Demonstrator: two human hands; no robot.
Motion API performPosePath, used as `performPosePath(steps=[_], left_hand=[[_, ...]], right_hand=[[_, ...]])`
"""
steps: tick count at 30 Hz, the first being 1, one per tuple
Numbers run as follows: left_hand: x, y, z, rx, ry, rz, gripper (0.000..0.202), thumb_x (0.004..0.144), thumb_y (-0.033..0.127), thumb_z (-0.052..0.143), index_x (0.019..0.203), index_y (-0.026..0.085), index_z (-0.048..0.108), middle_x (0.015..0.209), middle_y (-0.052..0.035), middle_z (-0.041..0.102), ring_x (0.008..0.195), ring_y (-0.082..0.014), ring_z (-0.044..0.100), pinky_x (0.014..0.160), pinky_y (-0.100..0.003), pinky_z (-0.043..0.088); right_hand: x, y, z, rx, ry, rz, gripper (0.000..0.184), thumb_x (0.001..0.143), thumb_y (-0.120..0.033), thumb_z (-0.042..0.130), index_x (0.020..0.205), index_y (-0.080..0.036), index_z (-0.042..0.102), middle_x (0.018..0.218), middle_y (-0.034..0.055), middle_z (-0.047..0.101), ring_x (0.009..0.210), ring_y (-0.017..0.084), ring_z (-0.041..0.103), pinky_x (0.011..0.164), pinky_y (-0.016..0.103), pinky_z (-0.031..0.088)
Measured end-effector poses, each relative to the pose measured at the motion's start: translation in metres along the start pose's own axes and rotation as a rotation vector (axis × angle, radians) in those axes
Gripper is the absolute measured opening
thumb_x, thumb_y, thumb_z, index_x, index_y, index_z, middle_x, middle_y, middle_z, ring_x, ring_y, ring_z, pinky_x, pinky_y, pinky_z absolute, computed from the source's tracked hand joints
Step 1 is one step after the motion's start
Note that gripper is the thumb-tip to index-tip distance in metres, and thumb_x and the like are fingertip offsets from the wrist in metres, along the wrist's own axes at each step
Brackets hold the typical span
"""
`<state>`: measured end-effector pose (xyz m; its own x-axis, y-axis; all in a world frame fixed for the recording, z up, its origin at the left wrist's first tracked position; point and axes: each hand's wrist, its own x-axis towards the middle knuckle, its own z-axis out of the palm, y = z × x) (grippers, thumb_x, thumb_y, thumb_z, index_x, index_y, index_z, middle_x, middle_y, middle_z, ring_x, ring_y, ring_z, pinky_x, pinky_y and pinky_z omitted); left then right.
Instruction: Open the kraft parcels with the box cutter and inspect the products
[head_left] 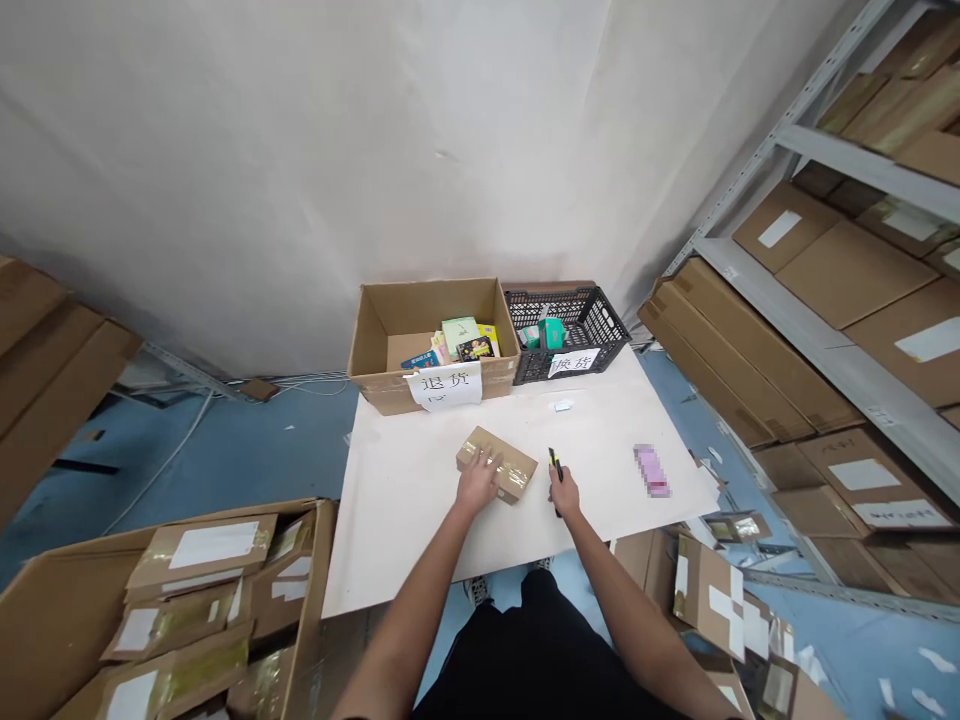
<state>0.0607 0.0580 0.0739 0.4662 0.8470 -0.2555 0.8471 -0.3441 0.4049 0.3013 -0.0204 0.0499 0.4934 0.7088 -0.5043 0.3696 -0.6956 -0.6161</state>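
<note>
Remotely, I see the taped parcel (516, 467) lying in front of the open carton (382, 390), my left hand (478, 484) spread upon it. Farther right before that carton, my right hand (565, 492) clasps a cutter (554, 461); a black crate (609, 352) stands just right of the carton.

The white table (405, 520) carries a cardboard box (384, 391), black crate (531, 371), taped parcel (517, 471), small pale piece (562, 406) and blurred pink item (652, 471).
</note>
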Motion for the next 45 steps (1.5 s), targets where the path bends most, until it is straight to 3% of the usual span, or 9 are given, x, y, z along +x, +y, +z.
performPosePath(steps=[3, 6, 13, 18, 27, 33, 37, 41, 45], left_hand=[[0.02, -0.014, -0.005, 0.079, -0.154, 0.174, 0.073, 0.09, 0.044, 0.072, 0.158, 0.037, 0.046, 0.172, -0.0041, 0.036, 0.161, -0.0329, 0.024, 0.127, -0.05, 0.029], [0.023, 0.001, 0.016, 0.126, -0.12, 0.079, 0.068, 0.097, 0.048, 0.063, 0.16, 0.038, 0.043, 0.174, -0.0041, 0.03, 0.163, -0.0343, 0.017, 0.126, -0.055, 0.028], [0.003, 0.054, 0.066, 0.148, 0.034, -0.135, 0.069, 0.102, 0.048, 0.053, 0.165, 0.029, 0.035, 0.175, -0.0108, 0.026, 0.162, -0.04, 0.018, 0.125, -0.058, 0.03], [0.011, 0.051, 0.061, 0.158, 0.005, -0.139, 0.068, 0.102, 0.046, 0.051, 0.165, 0.029, 0.035, 0.174, -0.0107, 0.028, 0.161, -0.0395, 0.019, 0.124, -0.06, 0.031], [0.009, 0.055, 0.054, 0.133, -0.006, -0.135, 0.068, 0.1, 0.049, 0.051, 0.164, 0.034, 0.036, 0.172, -0.0088, 0.035, 0.16, -0.0419, 0.018, 0.12, -0.062, 0.034], [0.033, 0.031, 0.019, 0.111, -0.03, -0.07, 0.047, 0.102, 0.043, 0.05, 0.146, 0.03, 0.062, 0.155, -0.0114, 0.056, 0.145, -0.0364, 0.043, 0.116, -0.052, 0.041], [0.054, 0.004, 0.005, 0.123, -0.107, -0.029, 0.063, 0.098, 0.048, 0.059, 0.158, 0.032, 0.048, 0.169, -0.0082, 0.04, 0.158, -0.0356, 0.027, 0.123, -0.048, 0.032], [0.061, -0.004, 0.011, 0.116, -0.137, -0.08, 0.066, 0.101, 0.053, 0.05, 0.163, 0.033, 0.038, 0.172, -0.0058, 0.036, 0.16, -0.0341, 0.022, 0.124, -0.048, 0.031], [0.058, 0.01, 0.02, 0.138, -0.062, -0.219, 0.067, 0.102, 0.055, 0.047, 0.163, 0.031, 0.038, 0.168, -0.0095, 0.04, 0.156, -0.036, 0.029, 0.122, -0.048, 0.032]], right_hand=[[-0.017, 0.033, 0.011, 0.112, -0.059, 0.013, 0.037, 0.106, -0.058, 0.037, 0.098, -0.025, 0.053, 0.057, -0.0067, 0.06, 0.052, 0.016, 0.067, 0.06, 0.022, 0.049], [-0.02, 0.051, 0.012, 0.16, -0.105, 0.057, 0.038, 0.104, -0.059, 0.041, 0.092, -0.024, 0.052, 0.052, -0.0082, 0.057, 0.045, 0.014, 0.062, 0.053, 0.02, 0.046], [0.012, 0.025, -0.005, 0.136, -0.16, 0.037, 0.039, 0.107, -0.049, 0.042, 0.078, -0.023, 0.051, 0.045, -0.0077, 0.051, 0.036, 0.012, 0.054, 0.045, 0.02, 0.041], [0.021, 0.009, -0.003, 0.133, -0.166, 0.018, 0.045, 0.107, -0.055, 0.043, 0.077, -0.022, 0.051, 0.047, -0.0069, 0.052, 0.036, 0.012, 0.054, 0.046, 0.02, 0.042], [-0.006, 0.043, -0.02, -0.016, -0.26, -0.02, 0.047, 0.102, -0.06, 0.053, 0.076, -0.022, 0.056, 0.046, -0.007, 0.055, 0.036, 0.01, 0.052, 0.051, 0.02, 0.042], [-0.018, 0.061, 0.02, 0.231, -0.166, 0.117, 0.049, 0.103, -0.063, 0.046, 0.074, -0.024, 0.046, 0.049, -0.004, 0.058, 0.041, 0.013, 0.06, 0.049, 0.02, 0.045], [-0.026, 0.082, 0.033, 0.44, -0.173, 0.207, 0.051, 0.1, -0.069, 0.043, 0.074, -0.025, 0.043, 0.052, -0.0023, 0.058, 0.04, 0.014, 0.057, 0.044, 0.023, 0.048], [-0.013, 0.101, 0.001, 0.43, -0.104, 0.244, 0.053, 0.1, -0.072, 0.037, 0.077, -0.025, 0.046, 0.059, -0.0006, 0.059, 0.045, 0.015, 0.061, 0.045, 0.024, 0.05], [0.029, 0.096, -0.039, 0.222, -0.047, 0.212, 0.04, 0.097, -0.06, 0.05, 0.082, -0.024, 0.049, 0.067, -0.0002, 0.061, 0.054, 0.018, 0.067, 0.048, 0.025, 0.052]])
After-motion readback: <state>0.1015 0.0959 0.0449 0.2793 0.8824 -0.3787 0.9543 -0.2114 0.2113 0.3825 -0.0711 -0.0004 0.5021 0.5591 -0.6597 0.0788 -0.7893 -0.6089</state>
